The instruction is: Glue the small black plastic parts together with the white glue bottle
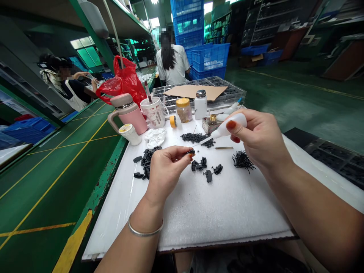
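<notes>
My left hand [167,167] is closed, pinching a small black plastic part [191,151] between thumb and fingertips above the white foam sheet [222,212]. In my right hand [256,132] is a white squeeze bottle [227,127], tilted down to the left, its thin nozzle tip close to the part; whether they touch I cannot tell. Several black parts [208,176] lie just beyond my left hand, and a pile of similar ones [146,161] sits left of it. Behind the nozzle are many tiny black pieces [193,137]. Near my right wrist rests a bunch of thin black rods [243,161].
At the back stand a pink tumbler [132,113], a white cup [153,112], a yellow-lidded jar [184,110], a white pump bottle [200,105] and a glass bottle [212,123]. A thin tool [224,148] lies mid-sheet. The green conveyor belt [51,167] runs left; two people work beyond.
</notes>
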Motion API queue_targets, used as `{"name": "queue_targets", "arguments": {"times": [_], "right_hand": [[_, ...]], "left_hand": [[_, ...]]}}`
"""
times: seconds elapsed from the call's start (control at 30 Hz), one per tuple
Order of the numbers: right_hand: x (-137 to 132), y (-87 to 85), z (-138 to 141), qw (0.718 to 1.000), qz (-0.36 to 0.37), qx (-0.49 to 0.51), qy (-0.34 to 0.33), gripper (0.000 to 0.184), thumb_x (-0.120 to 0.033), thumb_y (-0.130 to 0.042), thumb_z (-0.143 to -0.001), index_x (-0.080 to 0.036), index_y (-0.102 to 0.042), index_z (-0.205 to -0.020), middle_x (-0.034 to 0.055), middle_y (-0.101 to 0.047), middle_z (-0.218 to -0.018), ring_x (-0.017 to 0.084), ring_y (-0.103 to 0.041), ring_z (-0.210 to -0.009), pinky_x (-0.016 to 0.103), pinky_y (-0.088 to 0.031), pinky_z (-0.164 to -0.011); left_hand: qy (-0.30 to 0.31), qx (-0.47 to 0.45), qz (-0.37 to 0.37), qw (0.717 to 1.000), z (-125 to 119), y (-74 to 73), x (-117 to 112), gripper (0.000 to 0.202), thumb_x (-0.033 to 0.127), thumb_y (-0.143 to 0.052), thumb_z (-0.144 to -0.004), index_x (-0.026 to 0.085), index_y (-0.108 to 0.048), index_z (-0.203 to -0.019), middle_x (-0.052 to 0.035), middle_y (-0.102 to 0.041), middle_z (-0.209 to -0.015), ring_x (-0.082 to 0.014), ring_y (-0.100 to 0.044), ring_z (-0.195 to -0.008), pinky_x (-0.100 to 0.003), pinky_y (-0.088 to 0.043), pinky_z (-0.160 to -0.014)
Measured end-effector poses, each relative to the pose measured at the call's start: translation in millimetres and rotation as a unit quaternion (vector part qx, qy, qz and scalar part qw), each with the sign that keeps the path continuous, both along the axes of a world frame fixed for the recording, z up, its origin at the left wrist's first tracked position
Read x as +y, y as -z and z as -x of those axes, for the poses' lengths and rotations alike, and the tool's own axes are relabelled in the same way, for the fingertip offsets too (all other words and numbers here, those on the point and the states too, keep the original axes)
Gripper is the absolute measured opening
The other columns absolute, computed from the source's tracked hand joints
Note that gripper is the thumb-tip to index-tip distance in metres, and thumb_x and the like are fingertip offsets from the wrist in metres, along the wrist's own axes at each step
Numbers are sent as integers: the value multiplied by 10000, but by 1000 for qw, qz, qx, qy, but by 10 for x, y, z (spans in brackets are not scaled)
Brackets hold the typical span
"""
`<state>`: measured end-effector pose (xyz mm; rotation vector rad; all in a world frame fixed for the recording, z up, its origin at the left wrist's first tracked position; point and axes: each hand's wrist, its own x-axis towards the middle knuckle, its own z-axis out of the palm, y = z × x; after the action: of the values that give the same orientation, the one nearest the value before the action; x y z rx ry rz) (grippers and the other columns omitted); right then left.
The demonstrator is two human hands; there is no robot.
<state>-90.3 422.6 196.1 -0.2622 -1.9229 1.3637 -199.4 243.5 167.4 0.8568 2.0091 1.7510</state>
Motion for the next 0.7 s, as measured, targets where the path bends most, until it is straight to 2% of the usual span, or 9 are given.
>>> {"name": "queue_targets", "arguments": {"times": [0.13,0.27,0.33,0.43,0.53,0.63,0.7], "right_hand": [[71,40,42,993,115,6,-26,353,-519,-655,-781,-176,-582,-732,27,-519,-701,98,-457,-590,231,-359,-498],[125,93,115,956,283,9,-78,206,-399,-627,-814,-208,-551,-832,31,-597,-855,111,-551,-687,207,-411,-492],[83,113,141,928,350,-8,-125,197,-248,-673,-743,-214,-558,-899,31,-611,-944,118,-584,-773,196,-452,-525],[-62,153,159,886,416,-66,-194,375,-54,-711,-586,-195,-552,-895,0,-586,-879,86,-560,-722,177,-467,-571],[-219,221,172,879,391,-130,-240,329,-109,-755,-601,-174,-564,-861,-33,-527,-748,49,-477,-612,161,-406,-540],[-319,289,190,903,301,-145,-270,254,-282,-743,-696,-149,-620,-874,-40,-479,-660,45,-396,-555,172,-315,-492],[-354,314,199,923,250,-140,-258,285,-362,-726,-723,-137,-641,-876,-36,-483,-644,50,-381,-544,186,-292,-490]], "left_hand": [[0,-9,-15,1000,12,10,2,222,286,-734,-700,156,-751,-879,-73,-729,-791,-159,-661,-693,-258,-540,-660],[9,-43,-42,998,28,1,3,213,273,-740,-699,141,-747,-867,-68,-726,-778,-156,-667,-691,-249,-548,-658],[16,-62,-59,996,37,-9,-3,209,264,-740,-706,141,-743,-874,-68,-728,-791,-153,-670,-698,-245,-553,-660],[30,-92,-79,992,53,-20,-19,205,269,-748,-707,159,-741,-880,-65,-729,-843,-159,-677,-766,-237,-553,-681],[38,-126,-91,987,71,-17,-32,195,267,-765,-690,173,-739,-858,-56,-723,-903,-161,-670,-830,-237,-550,-715],[42,-146,-100,983,94,0,-32,219,256,-776,-677,166,-722,-869,-45,-711,-893,-142,-658,-813,-228,-545,-719],[41,-152,-104,982,108,14,-24,266,246,-785,-666,162,-695,-902,-32,-694,-852,-129,-652,-786,-216,-540,-700]]}}
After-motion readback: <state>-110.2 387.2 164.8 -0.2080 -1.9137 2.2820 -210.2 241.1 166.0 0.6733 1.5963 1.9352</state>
